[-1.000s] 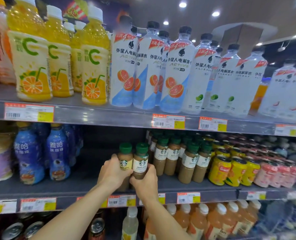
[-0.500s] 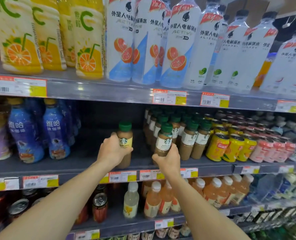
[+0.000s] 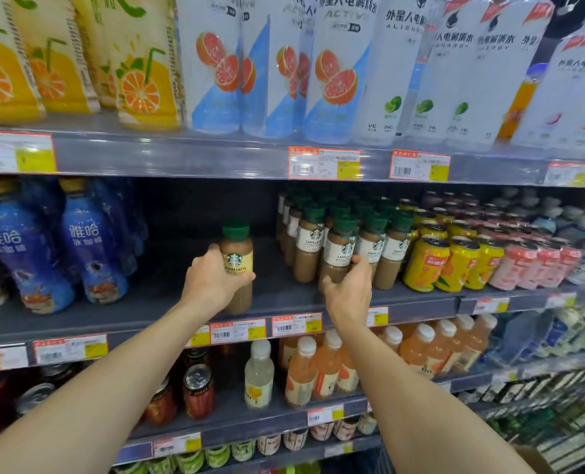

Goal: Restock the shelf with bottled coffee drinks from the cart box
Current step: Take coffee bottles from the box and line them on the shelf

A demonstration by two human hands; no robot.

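Head view shows both arms reaching into the middle shelf [image 3: 168, 302], each hand with a bottled coffee. The left hand [image 3: 212, 280] is wrapped around the cheese latte bottle [image 3: 237, 265], fingers curled over its yellow label, and the bottle appears to stand near the shelf's front edge in the open gap between the blue bottles [image 3: 89, 248] and the coffee stock. The right hand [image 3: 349, 289] holds the caffe latte bottle [image 3: 340, 249] low on its body with thumb and fingertips; that bottle is now at the front left corner of the caffe latte rows [image 3: 352, 230], touching or just beside its neighbours.

A second ago the two bottles were held together, side by side, in front of the gap. Half a second ago they had parted, and since then the right-hand bottle has travelled further right to meet the standing rows, while the left-hand one has stayed roughly where it was.

That reads as the placing step nearly finished: each flavour has gone to its own facing, and what seems left is to let go and draw back without knocking the packed rows. The cart box is not in view, so how much stock remains cannot be told.
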